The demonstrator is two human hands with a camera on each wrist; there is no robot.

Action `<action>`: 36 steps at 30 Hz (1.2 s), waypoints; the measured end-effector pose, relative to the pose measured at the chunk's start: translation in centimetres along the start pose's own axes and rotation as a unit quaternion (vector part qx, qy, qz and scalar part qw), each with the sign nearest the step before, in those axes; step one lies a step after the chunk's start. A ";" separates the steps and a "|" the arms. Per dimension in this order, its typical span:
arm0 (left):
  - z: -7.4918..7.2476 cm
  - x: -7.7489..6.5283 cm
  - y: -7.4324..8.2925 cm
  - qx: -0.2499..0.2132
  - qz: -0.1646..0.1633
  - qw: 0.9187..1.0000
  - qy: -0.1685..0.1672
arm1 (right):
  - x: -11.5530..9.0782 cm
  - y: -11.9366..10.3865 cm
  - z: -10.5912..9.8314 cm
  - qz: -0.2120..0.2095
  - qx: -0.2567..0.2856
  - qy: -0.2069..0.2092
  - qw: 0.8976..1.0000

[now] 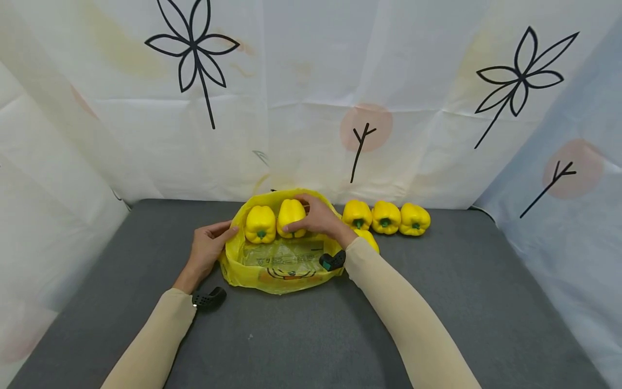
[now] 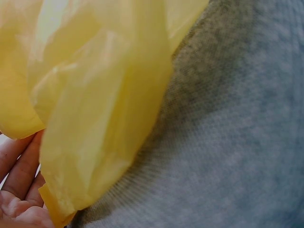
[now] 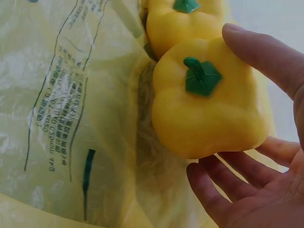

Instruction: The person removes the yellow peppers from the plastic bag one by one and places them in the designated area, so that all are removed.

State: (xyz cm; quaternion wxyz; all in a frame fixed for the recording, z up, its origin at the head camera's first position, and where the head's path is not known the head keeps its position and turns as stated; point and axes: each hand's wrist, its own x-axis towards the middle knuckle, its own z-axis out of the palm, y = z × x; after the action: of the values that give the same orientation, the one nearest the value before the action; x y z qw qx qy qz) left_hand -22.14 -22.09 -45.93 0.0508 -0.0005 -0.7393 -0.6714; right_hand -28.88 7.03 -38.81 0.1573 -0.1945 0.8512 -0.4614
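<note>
A yellow plastic bag (image 1: pixel 286 278) lies with its mouth spread wide, printed text showing on its inside. At its left rim, my left hand (image 1: pixel 206 247) holds the edge of the bag between thumb and fingers; the left wrist view shows some fingers partly hidden behind the plastic. My right hand (image 1: pixel 320 216) reaches over the bag's right side and grips a yellow bell pepper (image 3: pixel 209 114) with a green stem, thumb on one side and fingers on the other. Right beside that one, another yellow bell pepper (image 1: pixel 260 224) sits inside the bag.
Three yellow bell peppers, the middle one (image 1: pixel 386 218) among them, stand in a row right of the bag. Another pepper (image 1: pixel 367 239) is partly hidden by my right wrist. A grey tabletop (image 1: pixel 272 340) lies beneath, with a patterned white curtain (image 1: pixel 301 81) behind it.
</note>
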 end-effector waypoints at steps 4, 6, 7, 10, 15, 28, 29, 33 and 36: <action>0.1 0.0 0.0 0.004 0.003 1.000 -0.001 | -0.6 -0.6 -0.7 -0.007 0.002 0.008 1.000; 0.1 0.0 0.0 0.003 0.005 1.000 -0.002 | -1.0 -1.0 -1.1 -0.010 0.007 0.012 1.000; 0.1 -0.1 0.0 0.003 0.005 1.000 -0.003 | -1.2 -1.2 -1.4 -0.012 0.009 0.014 1.000; 0.0 -0.1 0.0 0.002 0.008 1.000 -0.005 | -1.9 -1.5 -2.1 -0.019 0.020 0.021 0.999; 0.0 -0.1 0.0 0.001 0.010 1.000 -0.006 | -3.4 -1.7 -3.6 -0.047 0.046 0.033 0.997; 0.1 -0.2 0.2 0.003 0.008 1.000 -0.005 | -8.6 -0.8 -7.6 -0.060 0.083 0.084 0.991; 0.1 -0.2 0.2 0.003 0.008 1.000 -0.005 | -9.0 -0.6 -7.9 -0.058 0.086 0.088 0.991; 0.1 -0.2 0.2 0.002 0.009 1.000 -0.004 | -10.6 0.5 -8.9 -0.049 0.086 0.104 0.990; 0.1 -0.2 0.1 0.002 0.008 1.000 -0.003 | -11.9 1.4 -9.6 -0.034 0.072 0.119 0.990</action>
State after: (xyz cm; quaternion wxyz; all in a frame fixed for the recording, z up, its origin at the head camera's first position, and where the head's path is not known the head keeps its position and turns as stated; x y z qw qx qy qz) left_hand -21.97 -21.95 -45.81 0.0541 -0.0082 -0.7411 -0.6692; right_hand -23.05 20.32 -33.86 0.0533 -0.1549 0.8212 -0.5467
